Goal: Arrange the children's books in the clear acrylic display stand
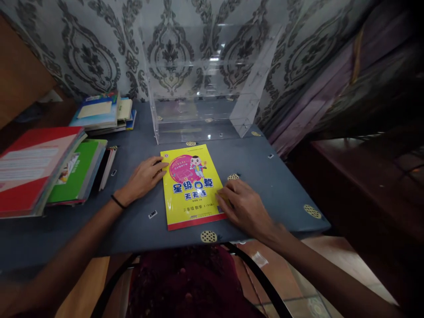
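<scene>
A yellow workbook [192, 187] with a pink circle, a cartoon figure and blue Chinese characters lies flat, cover up, on the table. My left hand [145, 176] rests beside it, its fingers stretched out and the fingertips touching the book's upper left edge. At the lower right edge is my right hand [243, 205], with bent fingers; its thumb and fingertips close on the border of the cover. The underside of those right fingers is hidden.
Behind the workbook stands a clear acrylic shelf [245, 110]. To the left lie a red book [29, 172], a green book [74, 176] and a stack of books [99, 112]. A patterned blue-grey cloth [281, 190] covers the table, whose right edge drops off.
</scene>
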A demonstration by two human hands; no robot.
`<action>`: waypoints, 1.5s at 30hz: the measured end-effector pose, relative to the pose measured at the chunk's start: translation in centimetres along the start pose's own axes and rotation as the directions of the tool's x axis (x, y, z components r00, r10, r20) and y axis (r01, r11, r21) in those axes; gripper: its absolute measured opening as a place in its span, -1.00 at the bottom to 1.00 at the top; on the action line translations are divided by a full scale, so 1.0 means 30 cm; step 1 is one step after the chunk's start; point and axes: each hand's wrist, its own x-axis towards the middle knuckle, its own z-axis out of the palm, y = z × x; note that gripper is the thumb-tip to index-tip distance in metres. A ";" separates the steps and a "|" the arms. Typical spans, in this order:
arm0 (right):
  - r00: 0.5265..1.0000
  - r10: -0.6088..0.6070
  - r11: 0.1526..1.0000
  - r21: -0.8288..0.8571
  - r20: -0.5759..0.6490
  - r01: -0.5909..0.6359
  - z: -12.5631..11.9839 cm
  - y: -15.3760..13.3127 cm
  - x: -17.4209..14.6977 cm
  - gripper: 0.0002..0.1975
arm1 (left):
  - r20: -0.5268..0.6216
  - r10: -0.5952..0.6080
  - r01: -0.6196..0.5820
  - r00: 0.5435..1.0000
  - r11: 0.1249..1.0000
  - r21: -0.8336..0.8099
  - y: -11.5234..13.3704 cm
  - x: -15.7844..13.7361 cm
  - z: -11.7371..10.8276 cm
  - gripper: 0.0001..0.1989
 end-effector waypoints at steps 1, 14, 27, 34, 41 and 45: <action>0.997 -0.070 0.996 0.050 0.011 0.070 0.001 -0.014 0.033 -0.74 | -0.018 0.000 0.000 1.000 1.000 -0.001 0.003 -0.003 0.008 -0.63; 0.862 -0.463 0.854 0.365 0.208 0.371 0.199 0.016 0.381 -0.61 | -0.048 -0.109 0.107 0.993 0.994 -0.037 0.021 -0.012 0.032 -0.67; 0.998 0.032 0.995 0.097 0.063 -0.038 0.234 0.156 0.390 -0.49 | -0.019 -0.143 0.144 0.990 0.986 0.081 0.066 -0.006 0.024 -0.66; 0.986 0.159 0.975 0.149 0.057 -0.166 0.222 0.196 0.267 -0.48 | -0.022 -0.136 0.138 0.990 0.984 0.116 0.074 -0.013 0.028 -0.63; 0.979 0.201 0.978 0.050 0.035 -0.203 0.165 0.132 0.061 -0.48 | -0.041 -0.148 0.152 0.988 0.981 0.119 0.079 -0.021 0.036 -0.61; 0.978 0.210 0.977 0.030 0.014 -0.210 0.166 0.095 -0.008 -0.44 | -0.082 -0.181 0.190 0.980 0.976 0.110 0.082 -0.025 0.054 -0.62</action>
